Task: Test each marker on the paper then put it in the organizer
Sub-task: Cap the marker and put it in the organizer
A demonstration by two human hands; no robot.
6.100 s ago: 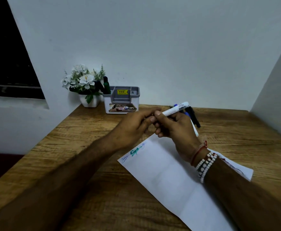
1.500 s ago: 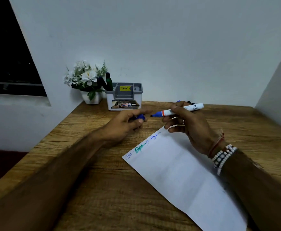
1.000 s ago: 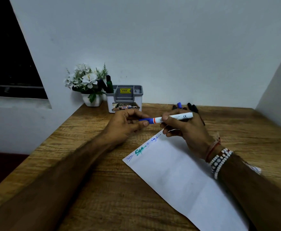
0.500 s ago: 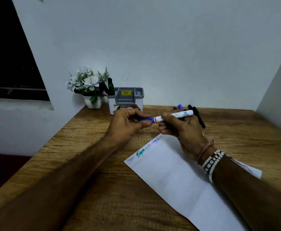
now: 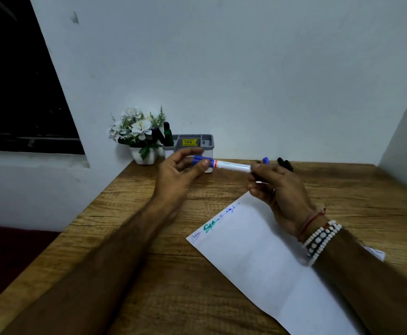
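Observation:
A white marker (image 5: 232, 165) with a blue cap lies level in the air between both hands, above the wooden desk. My left hand (image 5: 181, 174) pinches the blue cap end. My right hand (image 5: 276, 187) grips the marker's other end. Below them a white paper (image 5: 265, 257) lies slanted on the desk, with blue and green scribbles at its far left corner. The grey organizer (image 5: 190, 141) stands at the back against the wall, partly hidden by my left hand, with dark and green markers standing in its left compartment.
A white pot of white flowers (image 5: 139, 135) stands left of the organizer. Other markers, one blue-capped (image 5: 266, 160) and black ones (image 5: 285, 163), lie behind my right hand. The wooden desk (image 5: 163, 274) ends at walls behind and to the right.
The cap went from my left hand back onto the marker's blue tip. Both hands have risen a little with the marker, and it now lies level in front of the organizer.

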